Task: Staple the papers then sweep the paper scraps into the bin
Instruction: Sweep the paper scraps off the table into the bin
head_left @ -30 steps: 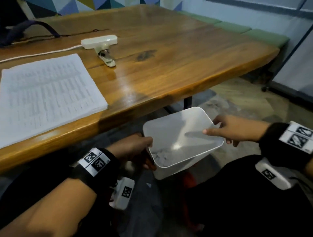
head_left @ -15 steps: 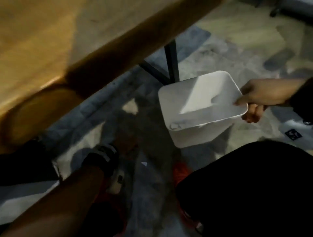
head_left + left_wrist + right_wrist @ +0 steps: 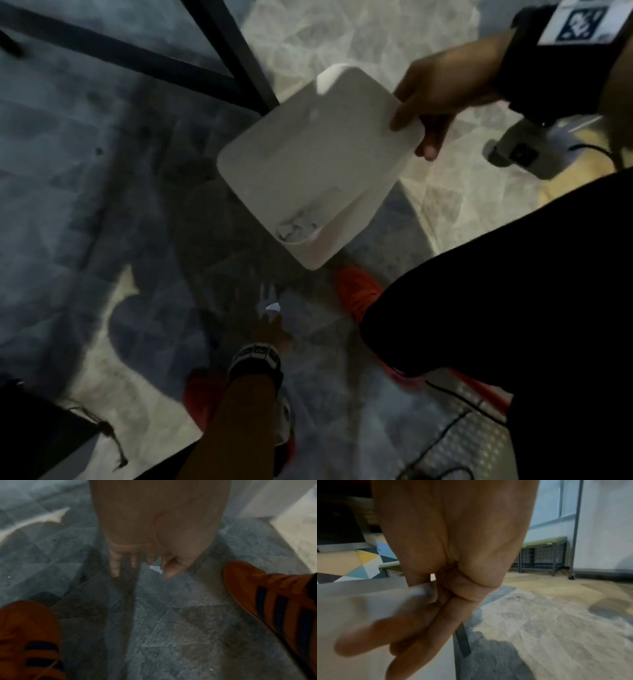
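- Your right hand pinched the rim of the white bin, thumb over the lip and fingers beneath, which held it tilted off the floor with its mouth turned toward you, ready to take a drop.
- The paper scraps had slid into its lowest corner because of that tilt.
- Your left hand reached down between your orange shoes, fingers spread and loose, gripping nothing (blur hides fine detail).
- One stray scrap lay on the floor just beyond the fingertips, likely the reason for the reach.
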